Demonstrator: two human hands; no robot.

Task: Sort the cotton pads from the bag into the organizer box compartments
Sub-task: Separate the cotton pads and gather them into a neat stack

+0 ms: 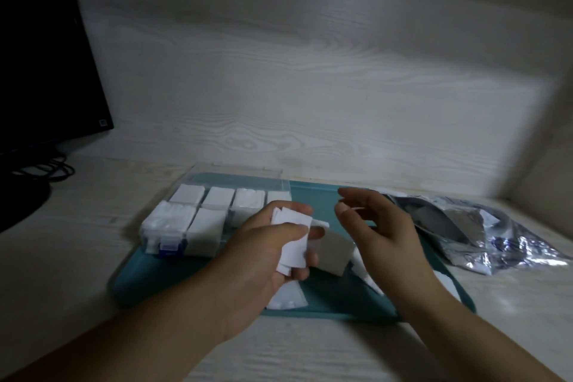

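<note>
Gripping a cotton pad stack (293,239), left hand (266,245), right hand (376,226) loosely spread (no legible labels).

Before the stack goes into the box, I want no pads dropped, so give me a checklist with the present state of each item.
1. Left hand grips the stack of cotton pads: ok.
2. Right hand is free to help: ok; its fingers are relaxed and seem to hold nothing.
3. Organizer box is open and sits on the teal tray: ok.
4. An unfilled compartment is left: cannot tell; the visible ones hold pads and the left hand hides the near right part.
5. Loose pads remain on the tray: not ok, still to sort.
6. Bag is clear of the hands: ok.
</note>
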